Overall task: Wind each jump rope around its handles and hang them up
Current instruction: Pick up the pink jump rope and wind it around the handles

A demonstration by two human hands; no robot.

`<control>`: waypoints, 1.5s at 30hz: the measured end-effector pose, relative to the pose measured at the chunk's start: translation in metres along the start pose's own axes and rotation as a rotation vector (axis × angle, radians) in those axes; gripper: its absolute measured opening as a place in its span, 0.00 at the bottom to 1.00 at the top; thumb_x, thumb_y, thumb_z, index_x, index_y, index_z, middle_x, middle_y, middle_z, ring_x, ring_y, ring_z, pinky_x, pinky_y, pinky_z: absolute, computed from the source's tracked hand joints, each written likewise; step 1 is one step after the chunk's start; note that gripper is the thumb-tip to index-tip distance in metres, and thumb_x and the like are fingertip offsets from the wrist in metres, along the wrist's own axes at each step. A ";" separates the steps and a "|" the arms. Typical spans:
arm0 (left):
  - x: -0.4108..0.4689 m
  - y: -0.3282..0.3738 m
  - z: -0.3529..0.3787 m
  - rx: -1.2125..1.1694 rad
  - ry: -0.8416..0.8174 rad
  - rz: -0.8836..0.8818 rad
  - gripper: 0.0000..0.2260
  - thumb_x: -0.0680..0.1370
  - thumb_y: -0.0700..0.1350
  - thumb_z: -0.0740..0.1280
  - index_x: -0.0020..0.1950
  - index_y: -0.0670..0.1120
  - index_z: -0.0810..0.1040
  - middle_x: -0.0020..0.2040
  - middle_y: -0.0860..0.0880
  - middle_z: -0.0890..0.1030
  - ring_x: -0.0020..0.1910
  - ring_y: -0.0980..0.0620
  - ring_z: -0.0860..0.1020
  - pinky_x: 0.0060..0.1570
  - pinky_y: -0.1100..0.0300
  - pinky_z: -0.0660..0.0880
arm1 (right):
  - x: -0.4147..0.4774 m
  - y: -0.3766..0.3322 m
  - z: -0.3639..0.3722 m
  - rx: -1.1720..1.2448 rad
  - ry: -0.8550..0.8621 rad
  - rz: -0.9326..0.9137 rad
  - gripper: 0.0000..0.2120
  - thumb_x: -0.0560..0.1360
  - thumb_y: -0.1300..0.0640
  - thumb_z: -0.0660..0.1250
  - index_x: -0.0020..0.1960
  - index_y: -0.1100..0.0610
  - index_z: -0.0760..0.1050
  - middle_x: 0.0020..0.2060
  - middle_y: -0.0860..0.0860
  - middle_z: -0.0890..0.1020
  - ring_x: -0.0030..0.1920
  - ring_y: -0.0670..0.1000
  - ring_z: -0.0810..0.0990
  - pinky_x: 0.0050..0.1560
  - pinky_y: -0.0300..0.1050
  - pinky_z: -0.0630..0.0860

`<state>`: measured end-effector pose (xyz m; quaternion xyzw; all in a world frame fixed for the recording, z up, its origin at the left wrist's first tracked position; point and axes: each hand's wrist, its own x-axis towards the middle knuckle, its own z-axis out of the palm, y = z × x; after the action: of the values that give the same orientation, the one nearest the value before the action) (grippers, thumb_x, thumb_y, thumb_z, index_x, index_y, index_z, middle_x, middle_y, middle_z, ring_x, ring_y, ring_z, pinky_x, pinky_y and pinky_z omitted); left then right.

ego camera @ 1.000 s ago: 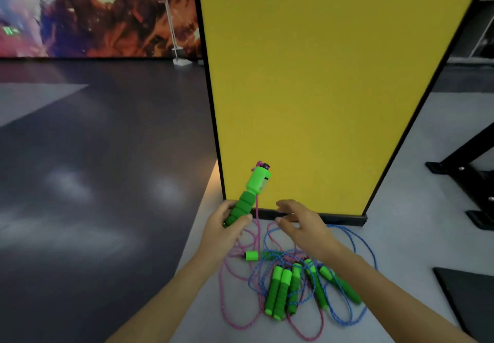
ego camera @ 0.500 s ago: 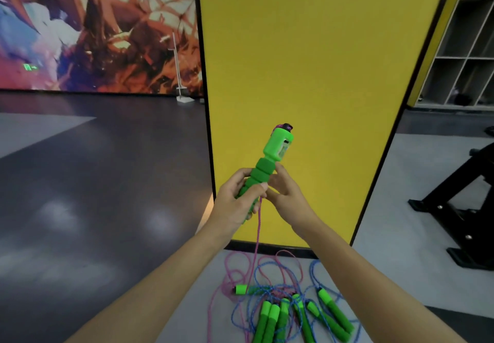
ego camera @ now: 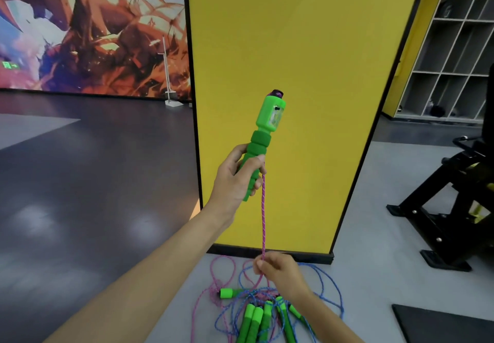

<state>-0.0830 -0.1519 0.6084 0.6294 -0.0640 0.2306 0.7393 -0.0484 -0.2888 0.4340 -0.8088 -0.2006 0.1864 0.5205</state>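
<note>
Nearest, a tangle of ropes (ego camera: 256,318) lay on the floor (ego camera: 374,276), green handles bunched, pink and blue cords looped together. Just above it the right hand (ego camera: 279,270) pinched the pink cord (ego camera: 263,217), which ran taut, near vertical, up to the left hand (ego camera: 235,179), curled round the foam grip of the handle (ego camera: 263,139). Handle upright, leaning slightly right, boxy counter head on top, before the yellow panel (ego camera: 294,62); cord hung straight below it, right hand likely to do the winding.
</note>
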 end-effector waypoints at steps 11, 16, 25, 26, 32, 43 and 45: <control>-0.042 -0.051 -0.022 0.108 0.092 -0.171 0.08 0.78 0.47 0.65 0.53 0.44 0.78 0.39 0.51 0.78 0.39 0.53 0.74 0.42 0.58 0.70 | -0.014 -0.107 -0.039 0.382 0.013 -0.108 0.06 0.78 0.63 0.62 0.44 0.60 0.77 0.34 0.55 0.81 0.34 0.44 0.81 0.41 0.38 0.80; -0.053 -0.056 -0.015 -0.019 0.017 -0.201 0.15 0.73 0.48 0.67 0.58 0.44 0.77 0.52 0.48 0.84 0.47 0.48 0.83 0.50 0.56 0.79 | -0.014 -0.143 -0.051 0.437 0.091 -0.171 0.06 0.77 0.63 0.64 0.44 0.62 0.78 0.33 0.53 0.82 0.31 0.46 0.81 0.37 0.38 0.81; -0.061 -0.058 0.003 -0.006 0.035 -0.214 0.07 0.76 0.33 0.66 0.49 0.44 0.78 0.39 0.48 0.80 0.32 0.55 0.76 0.36 0.65 0.73 | -0.008 -0.186 -0.083 0.333 0.225 -0.261 0.06 0.77 0.60 0.66 0.43 0.59 0.79 0.35 0.53 0.81 0.33 0.45 0.81 0.37 0.41 0.81; -0.062 -0.059 0.005 0.001 0.031 -0.216 0.07 0.76 0.32 0.66 0.48 0.44 0.78 0.39 0.48 0.80 0.32 0.55 0.76 0.35 0.65 0.73 | -0.007 -0.190 -0.086 0.327 0.241 -0.271 0.06 0.77 0.60 0.66 0.43 0.58 0.79 0.35 0.52 0.81 0.33 0.45 0.81 0.38 0.41 0.80; -0.070 -0.065 0.012 0.015 0.039 -0.263 0.06 0.77 0.34 0.65 0.47 0.43 0.79 0.36 0.48 0.78 0.31 0.56 0.74 0.34 0.67 0.73 | -0.005 -0.216 -0.106 0.345 0.322 -0.348 0.05 0.77 0.60 0.66 0.45 0.60 0.79 0.35 0.53 0.81 0.31 0.46 0.80 0.35 0.37 0.79; -0.083 -0.069 0.014 0.032 0.068 -0.256 0.05 0.78 0.36 0.65 0.43 0.42 0.77 0.34 0.48 0.75 0.28 0.58 0.73 0.31 0.67 0.71 | -0.003 -0.220 -0.118 0.416 0.334 -0.269 0.14 0.79 0.51 0.62 0.57 0.61 0.75 0.42 0.53 0.82 0.41 0.52 0.80 0.40 0.41 0.79; -0.082 -0.067 0.016 0.021 0.070 -0.248 0.04 0.78 0.36 0.65 0.44 0.42 0.77 0.33 0.49 0.75 0.29 0.57 0.73 0.31 0.67 0.71 | -0.007 -0.192 -0.104 0.317 0.243 -0.154 0.16 0.80 0.49 0.60 0.59 0.60 0.73 0.46 0.53 0.82 0.42 0.51 0.81 0.44 0.43 0.79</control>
<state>-0.1246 -0.1957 0.5195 0.6319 0.0425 0.1598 0.7572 -0.0269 -0.2995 0.6514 -0.7156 -0.1658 0.0764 0.6742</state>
